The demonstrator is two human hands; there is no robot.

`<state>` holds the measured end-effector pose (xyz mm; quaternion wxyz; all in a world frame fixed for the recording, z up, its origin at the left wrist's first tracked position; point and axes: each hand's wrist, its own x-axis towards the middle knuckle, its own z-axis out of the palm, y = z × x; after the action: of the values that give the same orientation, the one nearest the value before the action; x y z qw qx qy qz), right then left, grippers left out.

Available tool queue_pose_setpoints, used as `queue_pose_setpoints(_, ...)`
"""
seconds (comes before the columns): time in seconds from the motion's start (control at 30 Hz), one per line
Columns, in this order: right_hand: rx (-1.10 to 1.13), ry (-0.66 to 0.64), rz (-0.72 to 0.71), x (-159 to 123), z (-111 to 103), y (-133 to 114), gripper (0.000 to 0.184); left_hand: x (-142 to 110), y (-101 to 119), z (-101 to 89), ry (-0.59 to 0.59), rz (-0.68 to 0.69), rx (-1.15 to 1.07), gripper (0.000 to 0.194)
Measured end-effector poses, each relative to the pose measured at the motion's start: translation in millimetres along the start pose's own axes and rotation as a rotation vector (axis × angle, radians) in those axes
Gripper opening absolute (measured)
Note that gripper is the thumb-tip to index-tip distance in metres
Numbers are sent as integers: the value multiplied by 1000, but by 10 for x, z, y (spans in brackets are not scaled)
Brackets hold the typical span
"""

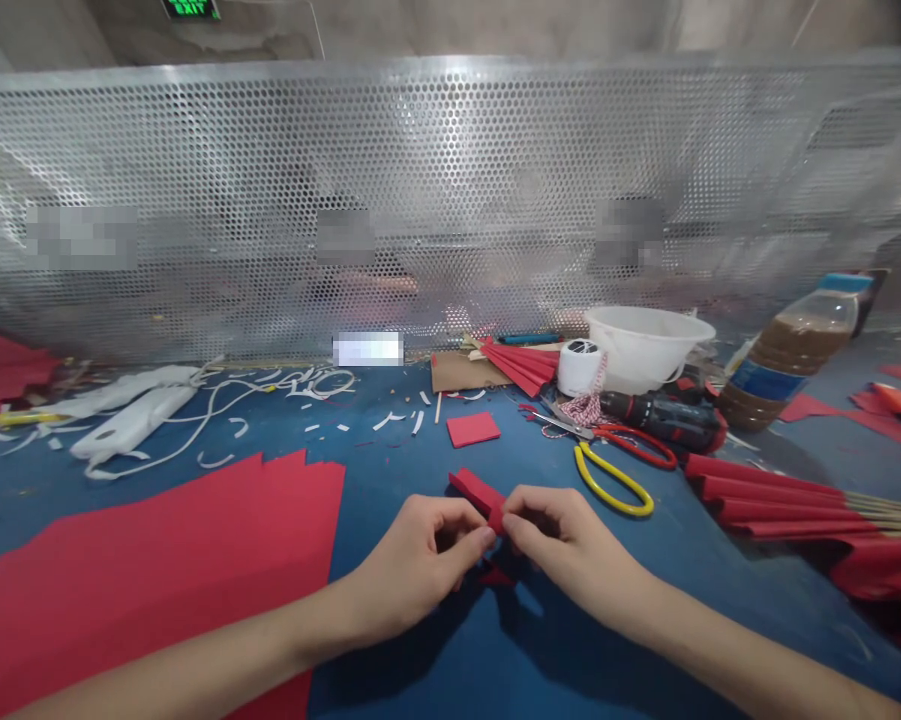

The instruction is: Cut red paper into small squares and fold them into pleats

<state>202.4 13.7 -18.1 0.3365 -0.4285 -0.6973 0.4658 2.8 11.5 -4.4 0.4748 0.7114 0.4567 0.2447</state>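
Between my two hands is a small folded piece of red paper (474,490), held up over the blue tabletop. My left hand (433,550) pinches it from the left with thumb and forefinger. From the right, my right hand (559,535) pinches the same piece, its fingertips close to those of the left. Parts of the folds are hidden behind my fingers. Beyond the hands a small red paper square (473,429) lies flat. A stack of large red sheets (195,560) is spread under and beside my left forearm.
To the right lie yellow-and-red-handled scissors (613,480), a power drill (667,418), a white spool (579,367), a white bucket (637,345) and a bottle of brown liquid (791,355). Pleated red fans (780,500) rest nearer. At left is a white power strip (135,420). A perforated metal panel (450,180) stands behind.
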Motion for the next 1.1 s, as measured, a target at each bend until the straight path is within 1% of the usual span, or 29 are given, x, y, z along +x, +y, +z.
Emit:
queue_pose_setpoints(0.1,37,-40,14,6,-14,13,21,0,4,5,-2,-16,-6,33)
queue_pose_setpoints(0.27,37,-39,14,-1,-23,2,20,6,-10,6,18,-13,5,33)
queue_pose_setpoints(0.47,4,-56,-5,-29,-9,-39,22,6,-18,-5,0,-28,-21,34)
queue_pose_setpoints(0.63,81,-54,13,-32,-6,-26,22,-7,-5,5,31,-23,-50,35)
queue_pose_setpoints(0.73,135,-143,59,-26,-13,-1,22,-25,-20,12,45,-19,-37,36)
queue_pose_setpoints(0.83,123,-212,59,-28,-24,-6,24,-46,-23,5,32,-1,-27,35)
queue_pose_setpoints(1.0,61,-226,30,-47,-46,-64,30,-70,28,-34,-14,-11,-37,35)
queue_pose_setpoints(1.1,25,-238,25,-55,-55,-82,31,-75,41,-56,-17,21,-25,34)
